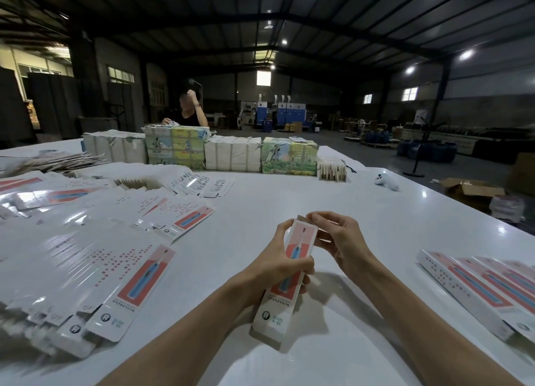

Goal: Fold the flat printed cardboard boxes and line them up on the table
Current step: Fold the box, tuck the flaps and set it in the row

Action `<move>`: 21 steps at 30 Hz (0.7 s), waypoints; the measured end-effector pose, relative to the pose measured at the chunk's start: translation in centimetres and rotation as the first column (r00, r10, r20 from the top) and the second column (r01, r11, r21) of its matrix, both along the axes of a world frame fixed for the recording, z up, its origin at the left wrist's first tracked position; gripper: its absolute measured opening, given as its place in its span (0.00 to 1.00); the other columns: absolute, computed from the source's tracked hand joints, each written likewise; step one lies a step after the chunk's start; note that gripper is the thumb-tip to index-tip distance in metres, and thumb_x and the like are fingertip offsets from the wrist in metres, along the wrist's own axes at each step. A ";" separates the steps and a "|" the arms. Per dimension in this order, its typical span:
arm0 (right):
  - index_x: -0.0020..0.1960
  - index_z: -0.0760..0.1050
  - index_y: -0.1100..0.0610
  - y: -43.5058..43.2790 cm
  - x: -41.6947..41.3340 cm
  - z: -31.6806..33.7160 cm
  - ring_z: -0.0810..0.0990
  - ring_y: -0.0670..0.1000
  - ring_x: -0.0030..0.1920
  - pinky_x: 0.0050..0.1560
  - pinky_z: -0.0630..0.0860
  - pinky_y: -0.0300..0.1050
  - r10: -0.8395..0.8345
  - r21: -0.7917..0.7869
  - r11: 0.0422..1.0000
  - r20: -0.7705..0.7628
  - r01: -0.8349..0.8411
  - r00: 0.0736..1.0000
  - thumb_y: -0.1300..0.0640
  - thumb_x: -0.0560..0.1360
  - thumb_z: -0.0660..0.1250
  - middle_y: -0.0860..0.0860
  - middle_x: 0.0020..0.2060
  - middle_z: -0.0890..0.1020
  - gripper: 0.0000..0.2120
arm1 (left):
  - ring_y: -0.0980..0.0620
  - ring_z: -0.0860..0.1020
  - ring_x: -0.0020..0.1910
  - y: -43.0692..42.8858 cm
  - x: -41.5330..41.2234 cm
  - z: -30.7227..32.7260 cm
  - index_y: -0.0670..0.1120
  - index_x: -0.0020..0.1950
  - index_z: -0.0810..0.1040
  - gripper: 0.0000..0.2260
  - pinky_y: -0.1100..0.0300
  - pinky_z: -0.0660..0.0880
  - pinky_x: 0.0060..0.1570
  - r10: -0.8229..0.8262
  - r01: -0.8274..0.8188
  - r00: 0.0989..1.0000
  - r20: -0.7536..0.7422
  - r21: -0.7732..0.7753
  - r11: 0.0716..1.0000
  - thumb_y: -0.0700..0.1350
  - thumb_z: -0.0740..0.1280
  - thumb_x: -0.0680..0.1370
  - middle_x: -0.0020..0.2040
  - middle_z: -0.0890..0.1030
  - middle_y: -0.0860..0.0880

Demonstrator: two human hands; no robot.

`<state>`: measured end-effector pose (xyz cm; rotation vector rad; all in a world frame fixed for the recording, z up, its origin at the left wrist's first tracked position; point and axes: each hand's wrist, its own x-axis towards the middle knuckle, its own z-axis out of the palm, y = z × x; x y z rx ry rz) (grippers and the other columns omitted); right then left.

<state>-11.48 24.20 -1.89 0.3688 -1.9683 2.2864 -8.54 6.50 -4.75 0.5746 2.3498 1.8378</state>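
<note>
Over the near middle of the table (289, 188), the left hand (285, 258) grips a box (273, 316) while the right hand (338, 240) pinches its far flap (302, 218), probably tucking it. A short folded row (477, 287) lies at the table's right; many flats (95, 258) wait at its left.

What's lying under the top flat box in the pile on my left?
More flat printed boxes, fanned out beneath the top flat box, their ends poking out at its near edge. How many there are, and the table under them, are covered.
</note>
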 end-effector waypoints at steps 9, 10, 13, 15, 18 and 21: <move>0.51 0.87 0.64 0.6 0.1 0.5 0.88 0.59 0.51 0.43 0.85 0.50 0.098 -0.153 0.985 0.139 -0.077 0.985 0.66 0.79 0.70 0.62 0.53 0.87 0.06 | 0.48 0.86 0.37 -0.4 0.1 0.2 0.73 0.69 0.54 0.42 0.59 0.83 0.37 0.000 0.000 1.000 0.024 0.011 1.000 0.46 0.78 0.71 0.56 0.75 0.44; 0.51 0.87 0.64 0.5 0.1 0.5 0.88 0.59 0.51 0.43 0.85 0.49 0.096 -0.146 0.986 0.139 -0.075 0.986 0.66 0.79 0.70 0.62 0.53 0.87 0.06 | 0.48 0.86 0.37 -0.5 0.1 0.2 0.74 0.68 0.54 0.42 0.58 0.83 0.38 -0.007 0.007 1.000 0.028 0.013 1.000 0.46 0.78 0.71 0.56 0.75 0.43; 0.49 0.88 0.62 0.5 0.1 0.6 0.88 0.59 0.50 0.43 0.85 0.50 0.093 -0.131 0.989 0.144 -0.074 0.985 0.65 0.80 0.70 0.62 0.52 0.87 0.07 | 0.48 0.87 0.38 -0.5 0.2 0.1 0.76 0.68 0.54 0.42 0.58 0.83 0.38 -0.001 0.001 1.000 -0.005 -0.004 1.000 0.47 0.78 0.71 0.57 0.75 0.46; 0.49 0.88 0.61 0.6 0.1 0.6 0.88 0.58 0.50 0.43 0.85 0.50 0.088 -0.108 0.992 0.153 -0.071 0.984 0.64 0.80 0.70 0.62 0.51 0.87 0.08 | 0.48 0.87 0.42 -0.5 0.2 -0.1 0.77 0.70 0.53 0.44 0.58 0.84 0.40 0.005 -0.005 0.999 -0.036 -0.015 1.000 0.49 0.78 0.71 0.59 0.73 0.50; 0.50 0.88 0.62 0.7 0.1 0.6 0.88 0.59 0.50 0.43 0.85 0.51 0.063 -0.082 0.995 0.175 -0.049 0.983 0.62 0.80 0.70 0.62 0.51 0.87 0.07 | 0.48 0.87 0.44 -0.5 0.0 -0.3 0.78 0.72 0.52 0.45 0.57 0.84 0.40 -0.018 0.017 0.998 -0.056 -0.022 1.000 0.48 0.78 0.72 0.62 0.72 0.51; 0.48 0.88 0.61 0.7 0.2 0.7 0.89 0.59 0.48 0.41 0.85 0.50 0.028 -0.073 0.997 0.179 -0.015 0.983 0.62 0.80 0.71 0.62 0.49 0.87 0.08 | 0.48 0.87 0.43 -0.6 0.1 -0.4 0.78 0.72 0.54 0.44 0.57 0.84 0.40 -0.029 0.027 0.997 -0.075 -0.026 0.999 0.47 0.78 0.73 0.61 0.73 0.51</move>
